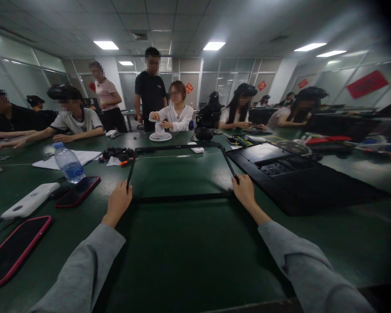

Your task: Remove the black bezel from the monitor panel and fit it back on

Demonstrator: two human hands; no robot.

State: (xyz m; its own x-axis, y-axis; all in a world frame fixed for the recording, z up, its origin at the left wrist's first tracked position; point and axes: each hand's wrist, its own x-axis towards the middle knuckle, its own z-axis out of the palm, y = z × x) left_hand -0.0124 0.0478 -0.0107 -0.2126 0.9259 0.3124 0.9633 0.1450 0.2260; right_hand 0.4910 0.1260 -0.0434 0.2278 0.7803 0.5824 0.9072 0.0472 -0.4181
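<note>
A thin black rectangular frame [182, 198] is held above the green table [189, 256], and the tabletop shows through its open middle. My left hand [119, 199] is closed round its left side, near the lower corner. On the opposite side, my right hand [244, 191] grips the frame near its lower right corner. The far edge of the frame is tilted away from me. Beyond that edge lies a small white object [197, 150].
Left of the frame are a water bottle [68, 163], a red-edged phone [78, 191], a white power bank [31, 201] and another phone [16, 250]. A large black panel [299, 180] lies at the right. Several people sit across the table near a white fan [160, 136].
</note>
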